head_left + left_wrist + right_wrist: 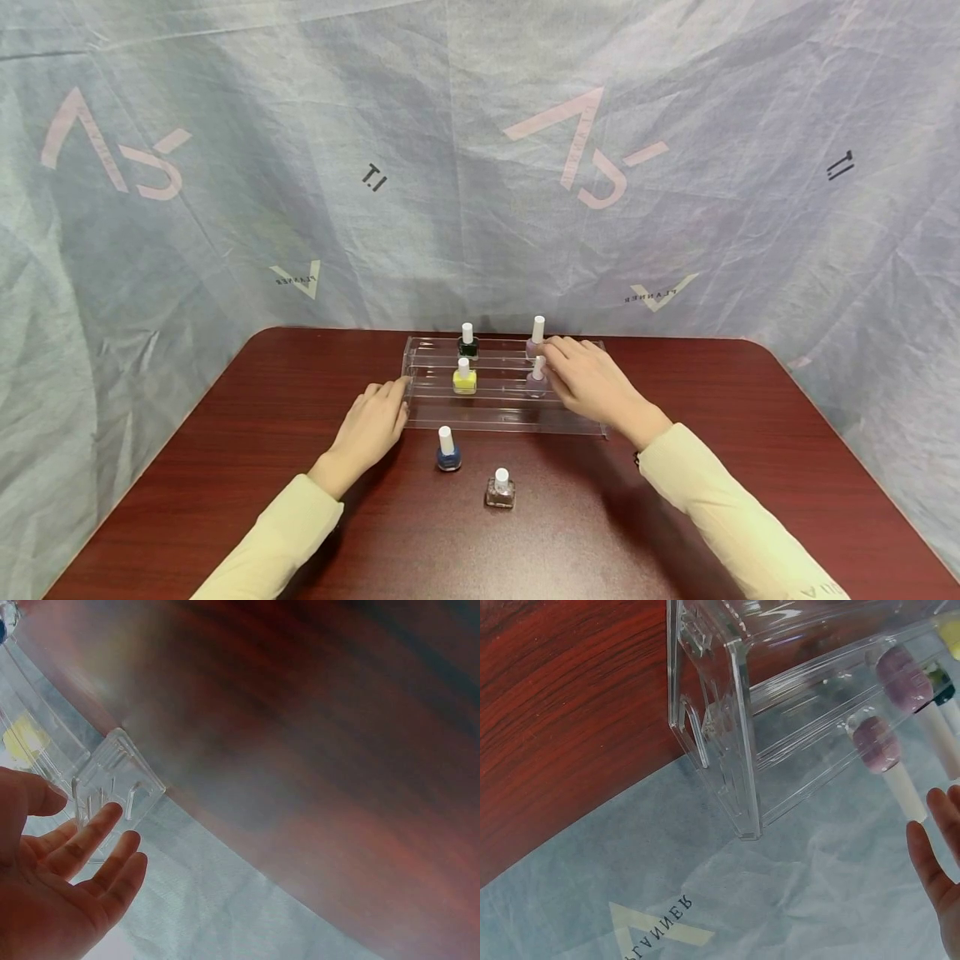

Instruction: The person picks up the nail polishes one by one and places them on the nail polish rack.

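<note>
A clear acrylic tiered rack (510,415) stands on the table. My left hand (372,423) is at its left end, fingers extended against or close to the side panel (124,776). Over the rack's right part, my right hand (588,379) has its fingertips at the white cap of the front mauve nail polish bottle (536,385); whether they pinch it is hidden. Behind it stands another mauve nail polish bottle (533,347), its cap close to a right fingertip (922,851). A dark green bottle (468,347) and a yellow bottle (464,382) stand on the left tiers.
In front of the rack, a blue nail polish bottle (448,457) and a brownish glitter bottle (500,493) stand on the dark red wooden table (247,433). A grey printed cloth (465,208) hangs behind the table's back edge.
</note>
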A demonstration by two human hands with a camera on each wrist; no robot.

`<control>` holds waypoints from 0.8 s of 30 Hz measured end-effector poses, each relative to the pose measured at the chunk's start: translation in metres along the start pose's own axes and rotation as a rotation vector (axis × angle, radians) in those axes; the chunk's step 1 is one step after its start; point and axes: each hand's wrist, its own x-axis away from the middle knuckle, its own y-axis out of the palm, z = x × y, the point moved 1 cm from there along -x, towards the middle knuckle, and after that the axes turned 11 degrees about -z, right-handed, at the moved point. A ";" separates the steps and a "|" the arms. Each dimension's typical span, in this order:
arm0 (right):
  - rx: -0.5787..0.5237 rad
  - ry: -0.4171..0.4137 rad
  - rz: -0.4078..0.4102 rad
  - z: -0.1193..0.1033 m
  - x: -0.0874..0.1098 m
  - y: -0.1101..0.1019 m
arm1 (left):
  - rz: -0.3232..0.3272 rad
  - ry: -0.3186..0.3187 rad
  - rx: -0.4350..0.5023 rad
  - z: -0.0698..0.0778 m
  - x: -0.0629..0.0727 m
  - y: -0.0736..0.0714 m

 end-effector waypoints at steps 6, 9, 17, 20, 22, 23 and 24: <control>0.009 -0.013 0.002 -0.005 0.005 -0.003 | -0.008 -0.001 0.003 0.000 0.000 -0.001; 0.022 -0.029 0.000 -0.010 0.008 -0.004 | -0.004 0.001 -0.003 0.000 0.000 0.000; 0.044 -0.088 -0.013 -0.022 0.016 0.001 | 0.022 0.009 0.000 0.000 0.000 0.000; 0.046 -0.110 -0.004 -0.026 0.019 0.006 | 0.044 0.019 -0.002 0.000 0.000 0.000; 0.048 -0.118 -0.002 -0.029 0.021 0.009 | 0.055 0.025 -0.001 0.000 0.000 0.001; 0.049 -0.122 -0.002 -0.030 0.022 0.010 | 0.058 0.027 0.000 0.000 0.000 0.001; 0.052 -0.125 -0.003 -0.032 0.022 0.011 | 0.057 0.026 0.001 0.000 0.000 0.000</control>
